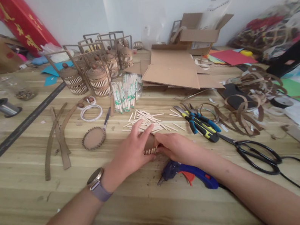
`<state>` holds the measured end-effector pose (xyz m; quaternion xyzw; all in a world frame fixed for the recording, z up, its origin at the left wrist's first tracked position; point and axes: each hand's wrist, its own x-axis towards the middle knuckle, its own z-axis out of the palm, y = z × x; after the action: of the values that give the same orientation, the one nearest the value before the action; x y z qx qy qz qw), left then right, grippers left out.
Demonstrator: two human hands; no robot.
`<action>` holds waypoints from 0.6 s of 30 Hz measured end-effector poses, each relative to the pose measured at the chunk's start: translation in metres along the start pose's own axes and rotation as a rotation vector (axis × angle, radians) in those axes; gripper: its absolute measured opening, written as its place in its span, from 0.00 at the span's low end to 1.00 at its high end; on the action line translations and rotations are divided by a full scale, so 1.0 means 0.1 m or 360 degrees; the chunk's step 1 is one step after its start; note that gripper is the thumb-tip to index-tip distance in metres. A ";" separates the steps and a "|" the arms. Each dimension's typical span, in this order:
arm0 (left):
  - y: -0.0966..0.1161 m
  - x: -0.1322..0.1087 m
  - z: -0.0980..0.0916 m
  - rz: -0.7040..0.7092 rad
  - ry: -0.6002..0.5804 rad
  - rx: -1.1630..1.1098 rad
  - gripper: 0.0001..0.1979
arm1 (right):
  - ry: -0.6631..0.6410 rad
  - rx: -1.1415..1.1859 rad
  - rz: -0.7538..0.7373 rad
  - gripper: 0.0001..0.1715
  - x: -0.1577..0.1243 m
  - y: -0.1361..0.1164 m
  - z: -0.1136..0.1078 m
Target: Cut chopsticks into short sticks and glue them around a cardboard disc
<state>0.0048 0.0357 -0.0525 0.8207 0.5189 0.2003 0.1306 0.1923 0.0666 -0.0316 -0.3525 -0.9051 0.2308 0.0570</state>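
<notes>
Between my two hands is a small round brown cardboard piece (149, 143) with a row of short pale sticks along its lower edge. My left hand (130, 148) grips its left side, with the thumb below and the fingers over the top. My right hand (177, 146) pinches its right side; whether a stick is also in those fingers is hidden. A pile of loose wooden sticks (151, 118) lies just beyond my hands. Below my right hand rests a blue glue gun (194, 172) with an orange trigger. A round cardboard disc with a braided rim (93, 138) lies to the left.
Pliers (202, 123) and black scissors (258, 157) lie to the right, near curled brown strips (244, 112). Several lidded stick baskets with tall handles (99, 80) stand behind, beside wrapped stick packs (126, 93) and flattened cardboard (171, 65). A wire spool (4, 108) stands far left.
</notes>
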 end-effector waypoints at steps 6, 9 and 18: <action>-0.04 -0.01 0.01 0.0039 0.0009 -0.0067 0.46 | -0.0022 0.0038 -0.0030 0.06 -0.02 -0.04 -0.08; -0.07 -0.01 -0.03 0.0030 -0.0049 -0.0098 0.47 | 0.0002 0.0012 -0.0118 0.14 -0.06 -0.05 -0.22; -0.07 -0.03 -0.12 0.0043 -0.0106 -0.0046 0.48 | 0.0395 0.0051 -0.0473 0.30 -0.94 -0.41 -0.79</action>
<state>-0.0077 0.0362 -0.0456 0.8318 0.5003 0.1820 0.1570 0.2578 0.0072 0.0628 -0.2397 -0.9294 0.1889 0.2073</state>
